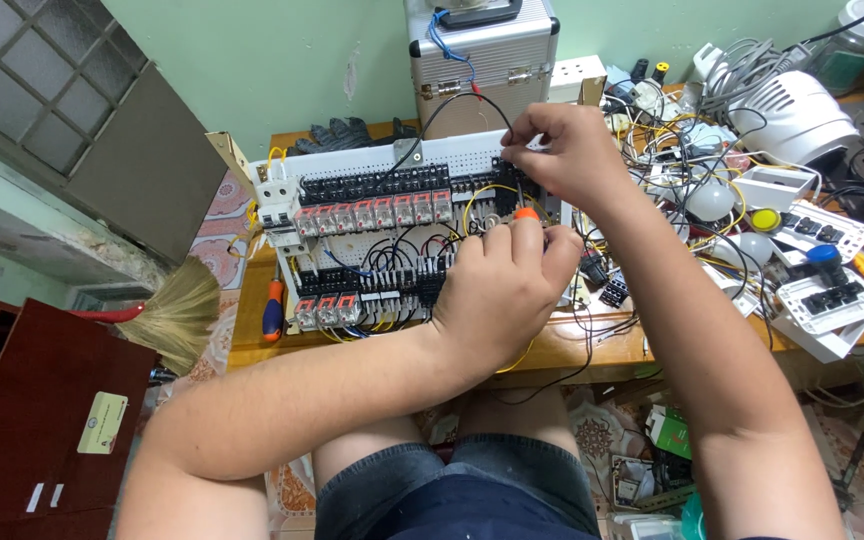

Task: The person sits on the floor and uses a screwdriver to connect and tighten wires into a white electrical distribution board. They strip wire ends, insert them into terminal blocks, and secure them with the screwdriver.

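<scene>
Hands crowded over the relay board

Panel [352,170] of white perforated sheet filled the wooden desk [252,345] nearly edge to edge. Left hand [502,290] was fisted around an orange-tipped screwdriver [525,214] at its middle; right hand [562,150] pinched a black wire [462,100] at the upper terminals. Clutter hemmed the right side.

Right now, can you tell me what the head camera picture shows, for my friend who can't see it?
A person's left hand grips an orange-handled screwdriver against a white wiring board packed with relays, while the right hand pinches a black wire at the board's top edge. The board lies on a cluttered wooden bench, with a metal case behind and a second screwdriver to the left.
</scene>
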